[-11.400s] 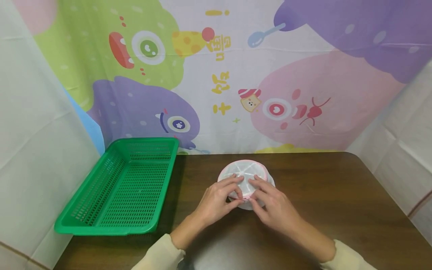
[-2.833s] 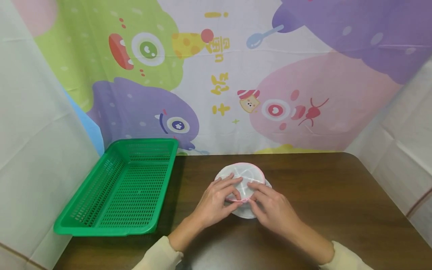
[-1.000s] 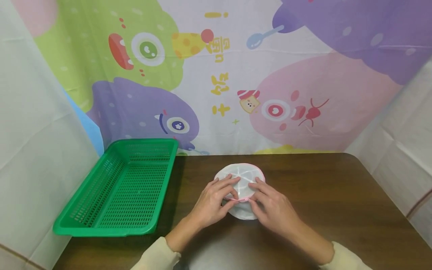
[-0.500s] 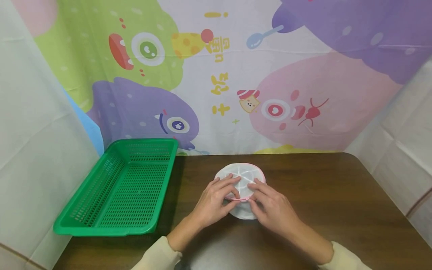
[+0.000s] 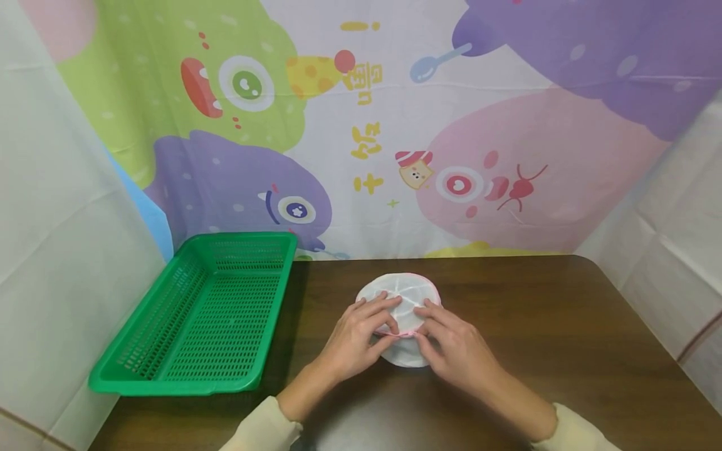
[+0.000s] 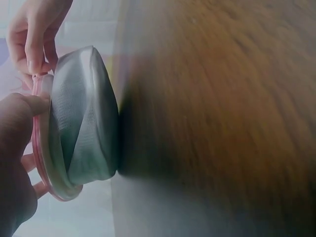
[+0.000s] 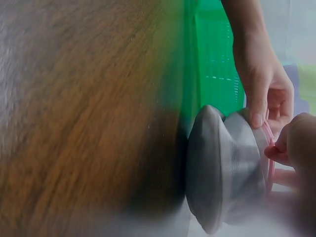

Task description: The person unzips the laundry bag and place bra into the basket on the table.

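Note:
A round white mesh laundry bag (image 5: 407, 354) with a pink zipper (image 5: 402, 334) round its top edge stands on the table in the head view. My left hand (image 5: 361, 331) grips the bag's near left edge, its thumb below the zipper and fingers spread over the top. At the near right edge, my right hand (image 5: 459, 344) pinches the zipper area between thumb and forefinger; the zipper pull itself is hidden or too small to make out. The left wrist view shows the mesh side (image 6: 74, 118) sagging and creased. In the right wrist view, the bag's base (image 7: 205, 173) touches the table.
A green plastic basket (image 5: 271, 341) with slotted walls stands on the left of the brown wooden table (image 5: 536, 319). Behind the table hangs a printed cartoon cloth (image 5: 372, 219). Pale cloth walls (image 5: 677, 250) close off both sides.
The bag has turned under my hands over the past seconds; the crossing seams on its top lie differently. More of its lower part shows towards me than at first. Both hands stay nearly in place.

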`<state>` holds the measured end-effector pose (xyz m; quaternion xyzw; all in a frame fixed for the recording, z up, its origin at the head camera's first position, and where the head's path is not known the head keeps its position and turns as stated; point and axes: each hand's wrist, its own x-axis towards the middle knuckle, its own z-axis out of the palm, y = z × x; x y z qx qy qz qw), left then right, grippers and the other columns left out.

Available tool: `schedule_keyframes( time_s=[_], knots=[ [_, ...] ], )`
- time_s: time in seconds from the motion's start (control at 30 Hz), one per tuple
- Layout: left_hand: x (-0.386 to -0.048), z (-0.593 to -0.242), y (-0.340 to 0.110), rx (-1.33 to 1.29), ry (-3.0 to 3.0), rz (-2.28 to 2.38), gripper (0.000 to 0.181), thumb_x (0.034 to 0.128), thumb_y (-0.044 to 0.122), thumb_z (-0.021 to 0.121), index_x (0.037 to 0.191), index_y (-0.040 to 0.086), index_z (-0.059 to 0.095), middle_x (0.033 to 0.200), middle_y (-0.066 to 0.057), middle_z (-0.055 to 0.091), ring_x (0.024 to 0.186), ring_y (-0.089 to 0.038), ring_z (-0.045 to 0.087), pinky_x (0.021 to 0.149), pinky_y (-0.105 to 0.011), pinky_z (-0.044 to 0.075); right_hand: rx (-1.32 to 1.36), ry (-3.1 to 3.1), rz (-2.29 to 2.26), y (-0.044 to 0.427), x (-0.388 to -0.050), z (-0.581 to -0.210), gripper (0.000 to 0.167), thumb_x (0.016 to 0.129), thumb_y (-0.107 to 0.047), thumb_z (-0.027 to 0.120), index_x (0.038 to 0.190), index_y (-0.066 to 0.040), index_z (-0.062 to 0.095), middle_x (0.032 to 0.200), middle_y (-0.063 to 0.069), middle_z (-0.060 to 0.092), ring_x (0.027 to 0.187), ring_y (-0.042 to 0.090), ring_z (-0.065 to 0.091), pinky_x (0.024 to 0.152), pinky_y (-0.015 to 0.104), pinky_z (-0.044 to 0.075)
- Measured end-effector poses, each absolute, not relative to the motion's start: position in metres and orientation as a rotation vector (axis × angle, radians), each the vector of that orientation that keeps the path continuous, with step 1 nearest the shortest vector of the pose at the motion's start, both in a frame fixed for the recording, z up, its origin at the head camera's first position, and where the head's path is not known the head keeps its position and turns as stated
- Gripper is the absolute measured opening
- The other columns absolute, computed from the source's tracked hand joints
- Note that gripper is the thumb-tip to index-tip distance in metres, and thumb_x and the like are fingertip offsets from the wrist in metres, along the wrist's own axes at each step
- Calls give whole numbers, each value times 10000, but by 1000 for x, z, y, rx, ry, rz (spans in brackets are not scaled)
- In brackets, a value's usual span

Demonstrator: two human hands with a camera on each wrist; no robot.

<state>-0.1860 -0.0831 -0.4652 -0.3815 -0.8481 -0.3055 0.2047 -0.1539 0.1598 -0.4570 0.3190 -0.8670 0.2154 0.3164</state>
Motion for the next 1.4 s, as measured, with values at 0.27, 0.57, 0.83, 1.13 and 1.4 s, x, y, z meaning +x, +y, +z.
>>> schedule_keyframes(
  time_s=[0.27,0.57,0.83,1.13,1.4],
  knots=[
    [-184,-461,-87,-1024,-2454,-831,180,945,171,920,971,190,743,1528,-86,755,1484,-390,682,1194,-742,523,845,-2285,573,161,-154,-456,163,840,-46,921,846,-107,770,1183,111,860,1169,344,835,884,502,705],
    [-183,-460,-79,-1020,-2443,-827,210,918,185,947,954,185,740,1525,-78,757,1487,-372,683,1184,-735,533,843,-2283,573,156,-153,-455,153,847,-47,902,846,-109,762,1183,109,855,1104,301,842,813,440,703],
    [-184,-462,-78,-1031,-2427,-829,184,934,201,933,946,190,750,1516,-81,762,1491,-390,676,1176,-737,540,838,-2296,567,156,-152,-455,152,856,-58,904,851,-112,762,1214,114,853,1084,295,848,814,438,705],
    [-184,-463,-86,-1033,-2426,-813,166,952,214,916,959,198,750,1519,-73,762,1497,-373,674,1175,-727,545,832,-2279,550,162,-155,-457,163,837,-63,918,856,-115,766,1229,108,847,1022,290,849,795,439,697],
    [-185,-462,-87,-1023,-2443,-821,171,959,206,912,976,207,743,1532,-64,755,1505,-365,668,1186,-723,540,834,-2272,581,163,-155,-454,176,846,-46,904,844,-119,744,1227,119,845,1012,291,852,742,412,684]
  ],
)
